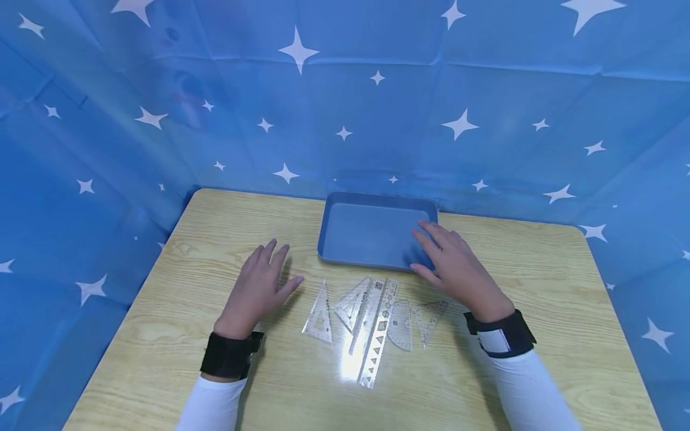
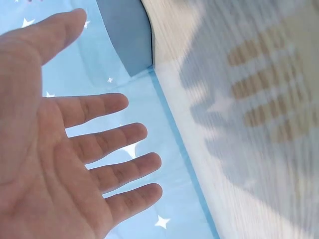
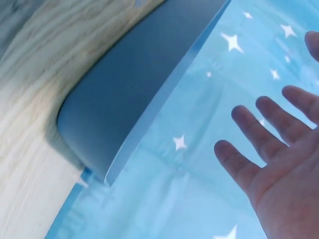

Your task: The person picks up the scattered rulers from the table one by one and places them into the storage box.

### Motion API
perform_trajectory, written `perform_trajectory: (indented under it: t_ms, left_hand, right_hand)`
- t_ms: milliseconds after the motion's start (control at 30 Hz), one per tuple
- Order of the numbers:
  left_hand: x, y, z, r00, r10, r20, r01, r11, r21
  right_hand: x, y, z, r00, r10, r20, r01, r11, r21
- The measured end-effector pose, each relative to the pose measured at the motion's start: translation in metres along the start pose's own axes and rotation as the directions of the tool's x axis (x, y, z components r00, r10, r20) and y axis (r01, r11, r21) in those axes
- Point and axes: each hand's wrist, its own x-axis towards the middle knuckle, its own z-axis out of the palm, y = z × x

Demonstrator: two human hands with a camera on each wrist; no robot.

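My left hand (image 1: 257, 288) hovers over the left of the table, fingers spread and holding nothing; its bare palm faces the left wrist view. My right hand (image 1: 458, 263) overlaps the right front corner of a blue tray (image 1: 323, 236) in the head view, fingers spread with nothing in them. Between the hands lie clear plastic drawing tools: a slim set square (image 1: 320, 317) nearest the left hand, another set square (image 1: 345, 308), a short ruler (image 1: 362, 326), a long stencil ruler (image 1: 375, 353), a protractor (image 1: 399, 329) and a small triangle (image 1: 427, 317) nearest the right hand.
The wooden table (image 1: 550, 311) carries everything, with the tray at its back edge. A blue cloth (image 1: 377, 131) with white stars hangs behind and along both sides. Bright glare lies on the tabletop around the rulers' lower ends.
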Motion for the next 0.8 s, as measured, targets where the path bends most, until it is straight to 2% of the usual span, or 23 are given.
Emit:
perform_trajectory:
  t_ms: [267,467,633,800]
  left_hand:
    - [-0.008,0.003,0.001,1.000,0.030,-0.009,-0.030,0.999,0.044]
    - [-0.011,0.005,0.004,0.999,0.047,-0.014,-0.046,0.998,0.050]
    - [-0.011,0.013,0.011,0.995,0.095,0.019,-0.096,0.994,0.058]
    - [-0.010,0.022,0.014,0.992,0.109,0.064,-0.112,0.993,0.047]
  right_hand:
    - [0.011,-0.019,0.010,0.985,-0.149,-0.088,0.156,0.985,0.073]
    - [0.018,-0.031,0.018,0.972,-0.215,-0.095,0.224,0.970,0.097]
    - [0.025,-0.040,0.023,0.959,-0.261,-0.110,0.271,0.959,0.085]
    - [0.034,-0.051,0.027,0.940,-0.314,-0.132,0.327,0.940,0.096]
